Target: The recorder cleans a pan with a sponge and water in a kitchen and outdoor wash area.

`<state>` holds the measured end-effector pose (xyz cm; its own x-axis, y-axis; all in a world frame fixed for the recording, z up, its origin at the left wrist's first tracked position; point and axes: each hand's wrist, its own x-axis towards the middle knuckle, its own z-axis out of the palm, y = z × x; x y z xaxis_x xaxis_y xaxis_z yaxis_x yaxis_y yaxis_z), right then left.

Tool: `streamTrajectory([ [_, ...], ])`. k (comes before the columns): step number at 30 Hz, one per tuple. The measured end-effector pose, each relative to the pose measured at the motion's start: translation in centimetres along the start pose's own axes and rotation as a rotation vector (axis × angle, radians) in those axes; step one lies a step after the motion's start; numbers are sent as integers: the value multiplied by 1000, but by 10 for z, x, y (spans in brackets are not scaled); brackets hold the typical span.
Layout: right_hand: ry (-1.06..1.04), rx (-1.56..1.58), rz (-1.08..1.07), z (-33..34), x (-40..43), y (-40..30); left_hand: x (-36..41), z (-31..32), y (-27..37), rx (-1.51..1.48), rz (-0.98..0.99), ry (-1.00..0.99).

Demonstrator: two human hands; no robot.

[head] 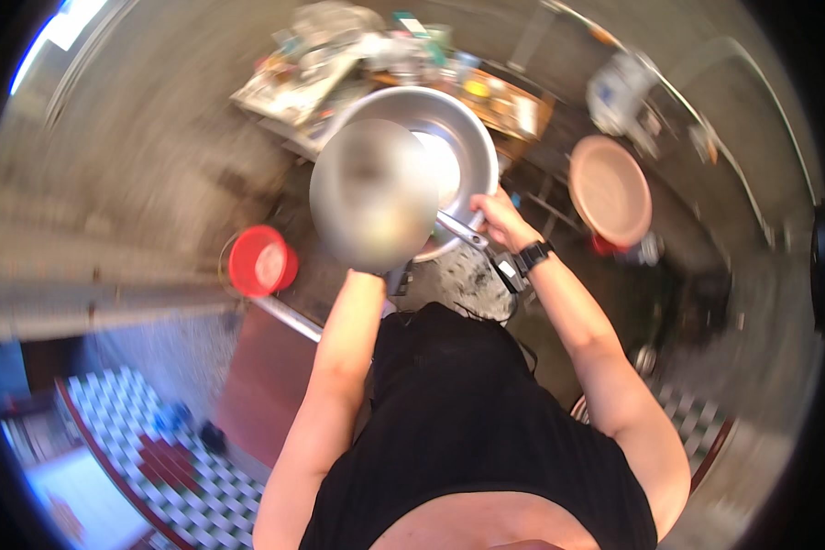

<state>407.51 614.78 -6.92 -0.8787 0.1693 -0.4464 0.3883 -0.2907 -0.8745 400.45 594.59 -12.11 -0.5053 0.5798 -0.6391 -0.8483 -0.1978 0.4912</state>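
A large metal basin [481, 144] is in front of me, tilted so its shiny inside shows. My right hand [498, 214], with a black band at the wrist, has its fingers closed on the basin's right rim. Over the basin's left part lies a round, blurred metal thing [375, 196], which looks like a pan. A metal handle [462, 230] runs from its right edge to just below my right hand; whether my fingers touch the handle, I cannot tell. My left forearm reaches up to the pan's lower edge, and my left hand is hidden behind it.
A red bucket [258, 261] stands at the left. Beyond the basin are a cluttered pale table [254, 96] and a wooden shelf [543, 113] with jars. At the right are a pink basin [610, 190] and a hanging plastic bag [615, 93]. A checkered tiled floor [227, 481] lies lower left.
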Motion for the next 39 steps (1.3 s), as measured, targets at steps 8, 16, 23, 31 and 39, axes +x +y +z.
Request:
streamTrajectory([
  [8, 305, 264, -141, -178, -151, 8, 21, 185, -69, 827, 524, -124],
  [16, 741, 576, -489, -361, -345, 114, 25, 345, -179, 1106, 1126, -279],
  [23, 1047, 826, -533, -464, -437, 192, 97, 410, -217, 898, 618, -325],
  [31, 1222, 1023, -504, -554, -496, 207, 173, 523, -345, 1122, 436, -418],
  [39, 1294, 1068, -431, -661, -524, 225, 171, 664, -558, 1433, -186, -738],
])
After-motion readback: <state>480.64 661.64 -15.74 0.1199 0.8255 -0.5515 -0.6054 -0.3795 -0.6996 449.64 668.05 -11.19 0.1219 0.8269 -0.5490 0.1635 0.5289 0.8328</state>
